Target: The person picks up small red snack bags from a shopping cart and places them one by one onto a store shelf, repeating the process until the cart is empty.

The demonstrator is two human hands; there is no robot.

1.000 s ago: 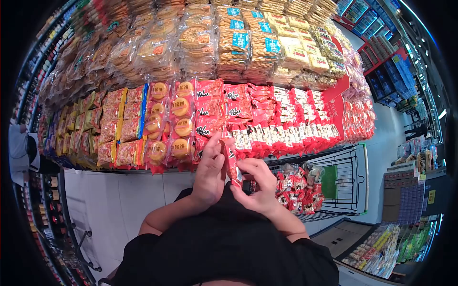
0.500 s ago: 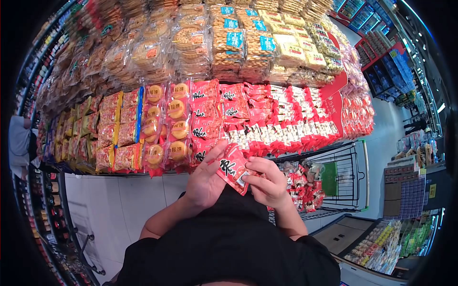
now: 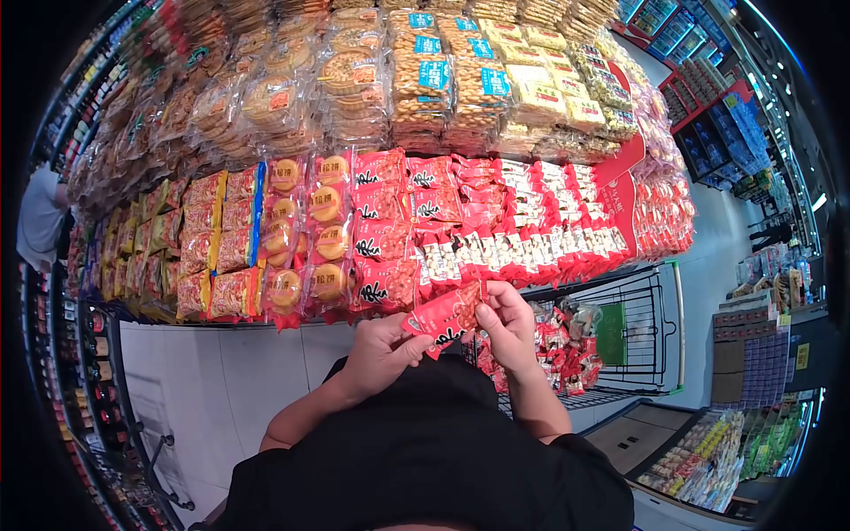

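A red snack packet (image 3: 447,319) with dark brush-style lettering is held between my two hands, tilted in front of my body. My left hand (image 3: 381,351) pinches its lower left corner between thumb and fingers. At its upper right end, my right hand (image 3: 510,326) grips it, thumb on the near face and fingers behind. Just beyond my hands lie matching red packets (image 3: 382,241) in rows on the display. Beside those are red-and-white packets (image 3: 522,252) and clear-wrapped round cakes (image 3: 329,205).
A wire shopping cart (image 3: 655,332) stands at the right with red packets (image 3: 567,354) inside. Stacked wrapped crackers (image 3: 425,84) rise at the back of the display. Another person (image 3: 42,217) is at the far left. A low display case (image 3: 655,434) stands lower right.
The packet has been turned between my hands, its right end swinging up. My left hand has shifted down to its lower corner. The person at the left has moved more into view.
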